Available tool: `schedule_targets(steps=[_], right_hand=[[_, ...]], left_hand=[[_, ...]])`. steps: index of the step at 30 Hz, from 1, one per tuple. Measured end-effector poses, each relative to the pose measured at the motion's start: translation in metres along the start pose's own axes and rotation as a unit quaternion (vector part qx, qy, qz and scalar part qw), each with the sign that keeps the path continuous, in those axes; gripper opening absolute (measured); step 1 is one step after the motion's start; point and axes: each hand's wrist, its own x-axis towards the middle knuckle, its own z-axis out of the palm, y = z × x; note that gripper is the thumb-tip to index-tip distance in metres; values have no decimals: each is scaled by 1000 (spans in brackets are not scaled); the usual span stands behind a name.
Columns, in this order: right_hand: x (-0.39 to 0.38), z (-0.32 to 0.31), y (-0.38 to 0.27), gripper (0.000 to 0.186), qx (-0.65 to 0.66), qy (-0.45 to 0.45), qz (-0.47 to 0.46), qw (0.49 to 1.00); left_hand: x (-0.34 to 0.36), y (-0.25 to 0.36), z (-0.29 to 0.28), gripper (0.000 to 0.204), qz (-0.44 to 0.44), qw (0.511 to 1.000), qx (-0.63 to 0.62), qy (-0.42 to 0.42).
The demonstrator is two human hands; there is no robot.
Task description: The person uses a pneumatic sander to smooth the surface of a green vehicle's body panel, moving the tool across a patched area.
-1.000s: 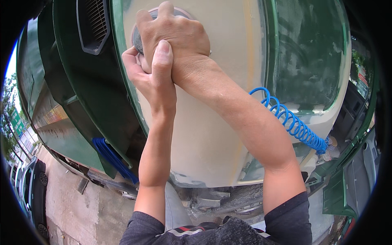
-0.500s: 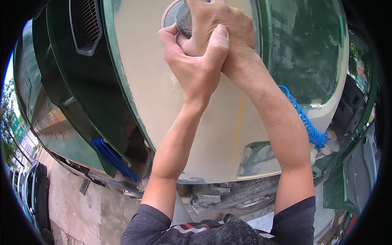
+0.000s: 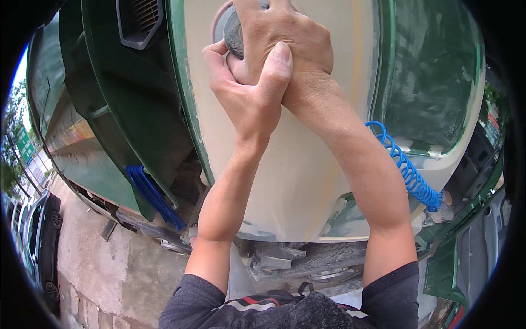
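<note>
A round disc sander (image 3: 234, 36) with a dark body and a pale, pink-rimmed pad rests on a filler-coated beige panel (image 3: 263, 203). My right hand (image 3: 290, 41) lies over the top of the sander, its fingers partly cut off by the upper edge. Wrapped around it is my left hand (image 3: 246, 82), thumb across the back of the right hand near the wrist. The left fingers are mostly hidden beside the sander. Behind my right forearm a coiled blue air hose (image 3: 408, 170) stretches over the panel; its connection to the sander is hidden.
Left of the panel is an open dark green engine-bay area with a vent (image 3: 141, 21) and a hanging blue cloth (image 3: 156, 197). A scuffed green section (image 3: 433, 77) lies right. An open green door (image 3: 444, 268) stands lower right. A dark car (image 3: 41, 241) is parked left.
Both hands and the sander have shifted left over the panel. The panel sits farther right in view, and the hose shows a little more stretched. The grip looks the same.
</note>
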Motion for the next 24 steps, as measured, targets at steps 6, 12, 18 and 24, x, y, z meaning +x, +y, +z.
schedule_targets(steps=[6,12,18,24], right_hand=[[8,27,-51,40,24,4,-27,999],[-2,46,-82,32,60,-1,-35,998],[-17,27,-47,33,35,15,-27,999],[-19,-10,28,36,-19,34,45,998]], left_hand=[[12,-3,-50,68,-16,999,-35,37],[5,-4,-73,56,10,998,18,67],[-12,-6,-40,69,0,999,-3,45],[-18,-11,30,68,-16,999,-32,-30]])
